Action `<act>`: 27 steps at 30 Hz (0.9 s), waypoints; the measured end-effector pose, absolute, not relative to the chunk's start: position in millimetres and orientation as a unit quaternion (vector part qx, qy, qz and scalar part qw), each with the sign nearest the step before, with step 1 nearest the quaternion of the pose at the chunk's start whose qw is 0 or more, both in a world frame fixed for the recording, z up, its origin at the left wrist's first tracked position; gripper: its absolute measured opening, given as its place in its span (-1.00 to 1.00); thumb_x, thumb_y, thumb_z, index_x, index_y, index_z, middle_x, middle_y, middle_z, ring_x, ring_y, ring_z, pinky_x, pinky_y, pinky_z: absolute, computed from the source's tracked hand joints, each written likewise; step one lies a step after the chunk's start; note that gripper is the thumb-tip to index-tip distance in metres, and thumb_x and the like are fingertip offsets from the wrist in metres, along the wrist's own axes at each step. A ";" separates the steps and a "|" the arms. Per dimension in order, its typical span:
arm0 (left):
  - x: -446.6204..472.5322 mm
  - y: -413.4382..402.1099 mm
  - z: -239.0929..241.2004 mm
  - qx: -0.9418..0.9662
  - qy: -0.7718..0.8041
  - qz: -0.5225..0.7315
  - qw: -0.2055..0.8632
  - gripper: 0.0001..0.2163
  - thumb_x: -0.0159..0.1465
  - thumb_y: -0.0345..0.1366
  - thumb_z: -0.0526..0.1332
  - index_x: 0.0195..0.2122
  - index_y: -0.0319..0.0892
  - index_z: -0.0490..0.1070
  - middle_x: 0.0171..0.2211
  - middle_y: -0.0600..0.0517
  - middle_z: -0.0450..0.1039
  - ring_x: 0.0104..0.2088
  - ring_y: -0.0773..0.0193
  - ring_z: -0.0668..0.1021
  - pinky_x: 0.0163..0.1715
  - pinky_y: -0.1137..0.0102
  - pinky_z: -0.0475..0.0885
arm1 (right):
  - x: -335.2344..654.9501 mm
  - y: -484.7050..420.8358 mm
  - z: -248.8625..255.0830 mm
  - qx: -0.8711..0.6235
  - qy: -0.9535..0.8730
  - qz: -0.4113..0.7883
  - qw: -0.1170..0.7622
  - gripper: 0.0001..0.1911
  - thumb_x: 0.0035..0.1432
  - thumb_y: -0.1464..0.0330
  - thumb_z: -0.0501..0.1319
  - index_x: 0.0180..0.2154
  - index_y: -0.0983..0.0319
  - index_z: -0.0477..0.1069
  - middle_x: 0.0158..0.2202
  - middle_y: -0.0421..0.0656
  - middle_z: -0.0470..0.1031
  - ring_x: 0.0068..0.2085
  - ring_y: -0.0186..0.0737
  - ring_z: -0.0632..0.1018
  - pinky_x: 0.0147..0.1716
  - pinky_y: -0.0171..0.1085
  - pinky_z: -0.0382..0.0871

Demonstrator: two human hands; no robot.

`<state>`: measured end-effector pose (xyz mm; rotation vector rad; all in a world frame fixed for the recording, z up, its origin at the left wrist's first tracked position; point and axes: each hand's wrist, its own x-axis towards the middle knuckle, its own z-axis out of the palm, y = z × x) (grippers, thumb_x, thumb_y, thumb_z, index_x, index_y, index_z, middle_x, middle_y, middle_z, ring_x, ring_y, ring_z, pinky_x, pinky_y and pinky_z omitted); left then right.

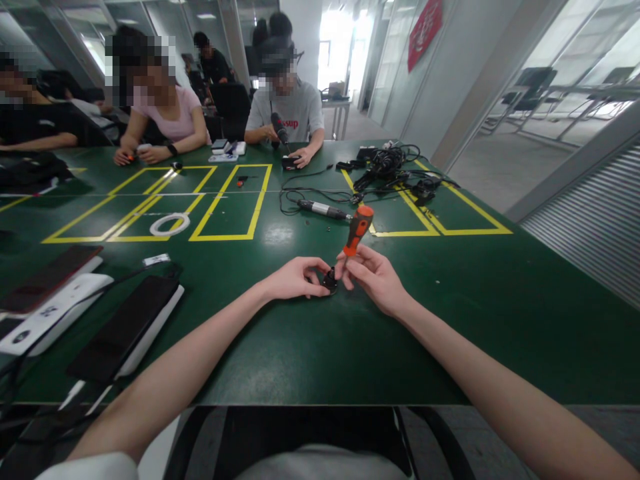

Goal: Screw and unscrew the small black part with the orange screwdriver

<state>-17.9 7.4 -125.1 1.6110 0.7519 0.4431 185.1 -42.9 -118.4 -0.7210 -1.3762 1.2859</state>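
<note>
My left hand (299, 277) pinches a small black part (329, 280) against the green tabletop (280, 333); its exact kind is too small to make out. Just to its right, my right hand (375, 277) is closed on a screwdriver (359, 230) with an orange and dark grey handle. The handle points up and leans slightly right, while its shaft runs down between my fingers. Its tip is hidden by my fingers, so I cannot tell whether it touches the black part.
Beyond my hands lies a silver and black corded tool (323, 209), near a tangle of black cables (387, 167). A white ring (170, 225) and yellow tape outlines mark the left. Phones and a white power strip (60, 313) sit nearer. Across the table, a person holds a power drill (280, 128).
</note>
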 end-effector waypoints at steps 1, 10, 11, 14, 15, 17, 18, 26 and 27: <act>-17.8 7.4 -125.1 0.697 0.326 0.191 0.609 -0.66 0.04 -0.28 0.46 -0.20 -0.26 0.45 -0.56 0.18 0.47 -0.60 0.46 0.46 -0.54 0.51 0.42 | 185.2 -43.0 -118.6 -0.307 -0.579 0.534 0.534 -0.58 0.15 0.00 0.45 -0.28 0.18 0.44 -0.47 -0.23 0.57 -0.55 -0.36 0.44 -0.50 -0.32 0.37; -17.5 7.4 -126.7 0.695 0.326 0.193 0.611 -0.64 0.03 -0.28 0.47 -0.19 -0.26 0.45 -0.57 0.19 0.47 -0.62 0.47 0.45 -0.55 0.52 0.42 | 185.4 -42.3 -117.8 -0.333 -0.588 0.511 0.531 -0.55 0.21 -0.05 0.38 -0.36 0.21 0.50 -0.43 -0.18 0.57 -0.57 -0.39 0.40 -0.53 -0.31 0.34; -17.4 7.4 -126.7 0.695 0.327 0.193 0.610 -0.65 0.03 -0.27 0.47 -0.20 -0.26 0.44 -0.57 0.19 0.46 -0.61 0.46 0.45 -0.55 0.51 0.42 | 185.2 -42.5 -117.8 -0.329 -0.587 0.517 0.529 -0.54 0.22 -0.05 0.37 -0.37 0.22 0.50 -0.42 -0.17 0.57 -0.57 -0.38 0.42 -0.52 -0.31 0.36; -17.4 7.6 -126.6 0.697 0.324 0.195 0.610 -0.67 0.03 -0.28 0.47 -0.22 -0.25 0.45 -0.57 0.18 0.46 -0.60 0.46 0.46 -0.54 0.51 0.43 | 185.0 -43.2 -117.9 -0.319 -0.587 0.526 0.526 -0.56 0.18 -0.05 0.41 -0.28 0.20 0.49 -0.44 -0.19 0.57 -0.55 -0.35 0.44 -0.50 -0.30 0.39; -17.4 7.6 -126.6 0.698 0.322 0.195 0.609 -0.68 0.04 -0.28 0.47 -0.22 -0.25 0.45 -0.56 0.18 0.47 -0.59 0.46 0.46 -0.54 0.51 0.43 | 185.0 -43.3 -118.0 -0.320 -0.587 0.524 0.528 -0.56 0.16 -0.04 0.43 -0.26 0.19 0.48 -0.46 -0.21 0.56 -0.55 -0.34 0.44 -0.50 -0.30 0.39; -17.6 7.7 -126.6 0.699 0.321 0.196 0.608 -0.68 0.04 -0.28 0.47 -0.22 -0.25 0.46 -0.54 0.17 0.47 -0.58 0.46 0.47 -0.53 0.51 0.43 | 185.1 -43.4 -118.1 -0.328 -0.587 0.515 0.532 -0.56 0.14 -0.03 0.45 -0.26 0.17 0.43 -0.49 -0.24 0.55 -0.56 -0.35 0.42 -0.51 -0.30 0.39; -17.8 7.7 -126.6 0.698 0.322 0.196 0.608 -0.67 0.04 -0.28 0.47 -0.21 -0.25 0.46 -0.54 0.17 0.47 -0.58 0.46 0.47 -0.53 0.51 0.43 | 185.3 -43.3 -118.1 -0.333 -0.588 0.510 0.533 -0.56 0.13 -0.02 0.45 -0.29 0.17 0.42 -0.49 -0.24 0.55 -0.56 -0.35 0.42 -0.51 -0.30 0.38; -18.3 7.2 -126.7 0.696 0.325 0.195 0.610 -0.64 0.04 -0.28 0.47 -0.17 -0.26 0.46 -0.55 0.18 0.47 -0.60 0.47 0.46 -0.53 0.51 0.44 | 184.0 -44.2 -115.8 -0.333 -0.595 0.511 0.524 -0.52 0.20 -0.07 0.37 -0.38 0.22 0.51 -0.43 -0.18 0.56 -0.56 -0.37 0.42 -0.51 -0.29 0.36; -18.2 7.1 -126.3 0.695 0.325 0.195 0.611 -0.66 0.05 -0.29 0.47 -0.19 -0.26 0.45 -0.55 0.18 0.47 -0.61 0.47 0.46 -0.53 0.51 0.44 | 183.6 -44.5 -115.6 -0.326 -0.591 0.519 0.524 -0.53 0.20 -0.07 0.38 -0.37 0.22 0.51 -0.43 -0.18 0.56 -0.56 -0.36 0.43 -0.51 -0.29 0.37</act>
